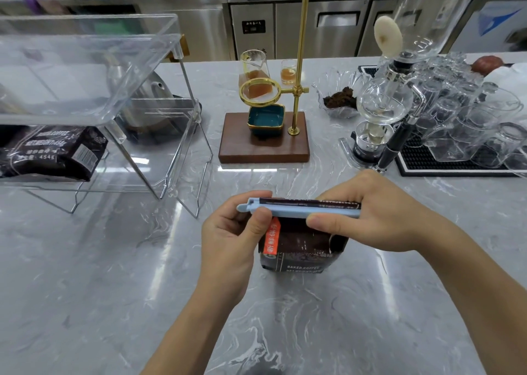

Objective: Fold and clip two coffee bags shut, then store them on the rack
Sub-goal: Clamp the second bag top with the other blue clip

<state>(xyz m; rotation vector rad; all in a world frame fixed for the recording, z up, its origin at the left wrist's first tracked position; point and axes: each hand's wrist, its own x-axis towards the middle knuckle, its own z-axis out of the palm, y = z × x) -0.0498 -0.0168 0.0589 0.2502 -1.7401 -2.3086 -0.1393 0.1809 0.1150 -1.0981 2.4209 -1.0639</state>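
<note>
From the head camera, a dark coffee bag (pixel 302 249) stands upright on the grey counter (pixel 114 275), its folded top caught in a pale blue clip (pixel 299 210). The left hand (pixel 228 237) pinches the clip's left end and the right hand (pixel 368 217) grips its right end. Well left of both hands, a second bag (pixel 51 153) lies on the lower shelf of the clear rack (pixel 85 69).

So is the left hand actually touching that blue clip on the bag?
Touching. The head view shows the left hand with its thumb pressed on the blue clip near its left end, on the coffee bag.
</note>
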